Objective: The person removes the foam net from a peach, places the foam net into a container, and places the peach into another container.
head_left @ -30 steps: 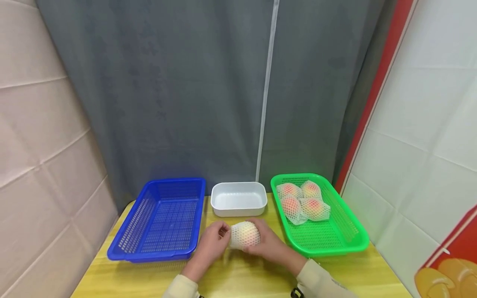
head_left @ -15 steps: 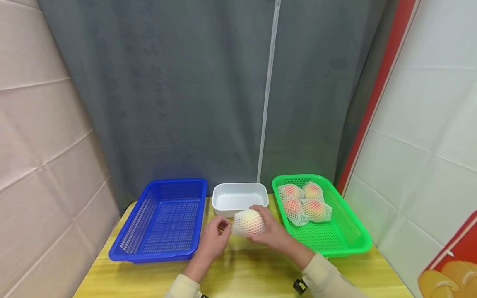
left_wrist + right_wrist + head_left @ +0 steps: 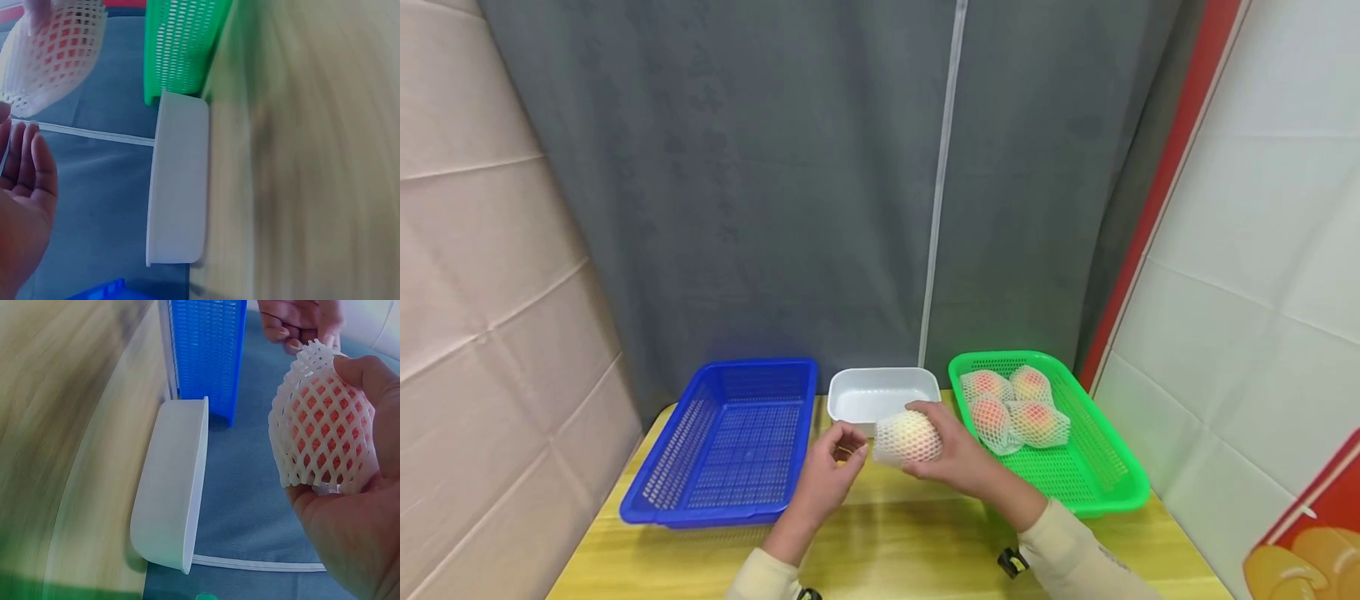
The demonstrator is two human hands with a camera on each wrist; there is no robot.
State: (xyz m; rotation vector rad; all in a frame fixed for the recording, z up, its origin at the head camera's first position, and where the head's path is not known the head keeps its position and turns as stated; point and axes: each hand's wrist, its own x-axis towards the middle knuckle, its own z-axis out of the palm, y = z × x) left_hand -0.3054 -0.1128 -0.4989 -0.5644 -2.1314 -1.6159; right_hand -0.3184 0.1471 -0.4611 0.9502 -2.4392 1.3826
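My right hand (image 3: 958,454) grips a peach (image 3: 910,437) wrapped in a white foam net, holding it up in front of the white tray (image 3: 883,392). In the right wrist view, thumb and fingers wrap around the netted fruit, whose red skin shows through the mesh. My left hand (image 3: 826,475) is beside the net's loose end, its fingers loosely bent and its fingertips close to the mesh. The left wrist view shows several fingers (image 3: 28,156) of that hand just below the netted peach (image 3: 53,56).
At the left stands a blue basket (image 3: 718,517) with perforated walls. The green basket (image 3: 1075,500) at the right holds several netted peaches (image 3: 1033,423) toward its far left. All stand on a wooden table (image 3: 887,550), with a grey curtain (image 3: 775,208) behind.
My right hand has raised the netted peach and moved it slightly right, toward the white tray. The left hand's fingers have loosened and now sit a little apart from the net.
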